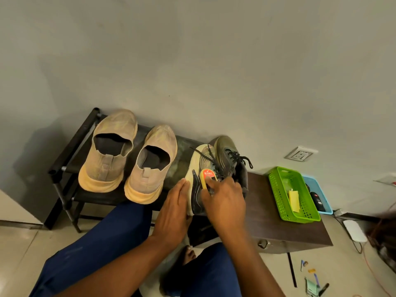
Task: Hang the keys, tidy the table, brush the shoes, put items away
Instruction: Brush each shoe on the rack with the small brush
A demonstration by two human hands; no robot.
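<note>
your knees in blue trousers (102, 239) sit closest, drawn up to the low furniture so both arms reach without stretching. on the floor by your right side some pens and scraps (314, 281) lie scattered, probably still to be put away.

your left hand (173, 213) lies flat with straight fingers against the pale sole edge of the dark sneaker (198, 189), tipped on its side; that looks like bracing, so the shoe does not slide under the strokes. your right hand (225, 200) curls round the yellow shoe brush (209, 175), its red label facing up, and presses it onto the sneaker's side. the second dark sneaker (229, 155) leans just behind, laces loose.

the sneakers straddle the joint between the black shoe rack (70, 151) and the dark wooden table (278, 230). the beige slip-on shoes (128, 161) stand paired on the rack, heels toward you, waiting or done; i cannot tell which.

farther right, a green basket (278, 189) holding yellow paper touches a blue basket (323, 194) with a dark object, maybe a key fob.
</note>
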